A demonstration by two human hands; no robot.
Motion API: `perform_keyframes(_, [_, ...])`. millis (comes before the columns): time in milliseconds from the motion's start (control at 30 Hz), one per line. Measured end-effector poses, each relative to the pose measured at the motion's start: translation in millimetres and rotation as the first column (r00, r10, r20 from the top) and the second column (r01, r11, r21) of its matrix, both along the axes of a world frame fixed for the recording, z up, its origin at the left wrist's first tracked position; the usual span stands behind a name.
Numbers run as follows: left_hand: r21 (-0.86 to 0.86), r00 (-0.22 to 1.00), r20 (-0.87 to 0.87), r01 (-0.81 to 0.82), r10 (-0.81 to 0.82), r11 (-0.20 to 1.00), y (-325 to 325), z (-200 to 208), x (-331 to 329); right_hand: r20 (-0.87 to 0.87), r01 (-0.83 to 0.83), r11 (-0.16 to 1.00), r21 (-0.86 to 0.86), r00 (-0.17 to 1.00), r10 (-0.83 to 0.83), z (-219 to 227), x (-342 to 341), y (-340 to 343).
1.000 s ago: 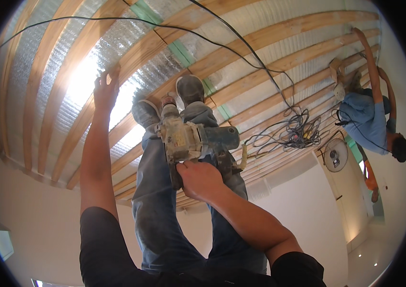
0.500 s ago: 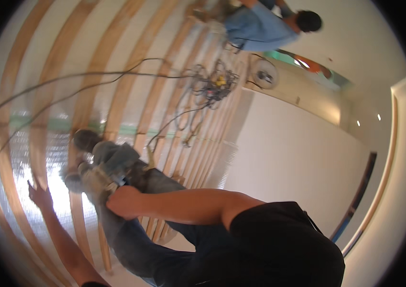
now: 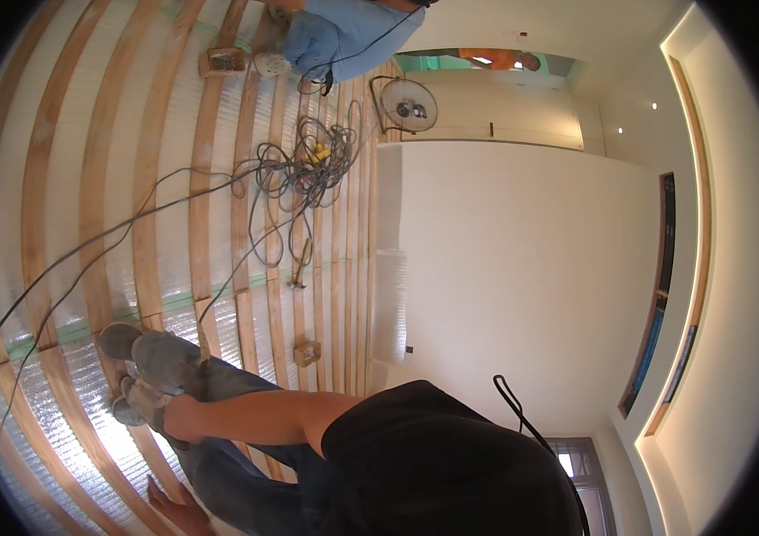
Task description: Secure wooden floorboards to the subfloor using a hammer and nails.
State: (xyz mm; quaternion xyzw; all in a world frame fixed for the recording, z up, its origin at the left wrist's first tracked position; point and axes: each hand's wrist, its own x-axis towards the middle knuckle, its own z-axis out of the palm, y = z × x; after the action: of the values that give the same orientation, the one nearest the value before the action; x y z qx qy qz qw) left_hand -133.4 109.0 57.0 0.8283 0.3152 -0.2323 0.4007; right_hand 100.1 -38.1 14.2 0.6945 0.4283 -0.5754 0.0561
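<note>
My left hand [image 3: 179, 509] is low at the left, by the wooden battens [image 3: 107, 464] and shiny silver floor film [image 3: 120, 442]. Its fingers are spread and nothing shows in them. My right arm reaches across my jeans [image 3: 227, 482], and my right hand [image 3: 180, 420] is down beside my grey shoes [image 3: 142, 402]. The fingers of that hand are hidden, so a grip cannot be made out. Close to my other leg, a dark cable leads to a slim yellowish piece [image 3: 204, 347].
Tangled cables [image 3: 308, 165] lie over the battens, with a hammer [image 3: 301, 263] and a small wooden box [image 3: 307, 353] nearby. Another person in blue [image 3: 343, 40] crouches beside a box of small pieces [image 3: 224, 62]. A round fan [image 3: 408, 105] stands by the white wall [image 3: 522, 268].
The view has swung, bringing more ceiling and a window into sight. My left hand now shows lower in the picture, nearer my legs; my right hand shows nearer my shoes.
</note>
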Motion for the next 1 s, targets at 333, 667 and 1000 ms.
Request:
perform_keyframes(333, [-0.225,1.0,-0.028,0.007,-0.013,0.974,-83.3,100.7,33.8,-0.044,-0.041,0.991,-0.13,0.998,0.036,19.9,13.5,-7.0])
perform_keyframes(667, [-0.198,0.99,-0.133,-0.062,0.036,0.978,-92.3,57.5,24.7,-0.016,-0.047,0.987,-0.155,0.999,0.045,29.1,20.9,-7.3])
perform_keyframes(1000, [-0.282,0.948,-0.28,-0.234,0.153,0.931,-98.6,71.8,42.3,-0.038,-0.074,0.982,-0.173,0.997,0.068,43.3,27.9,10.6])
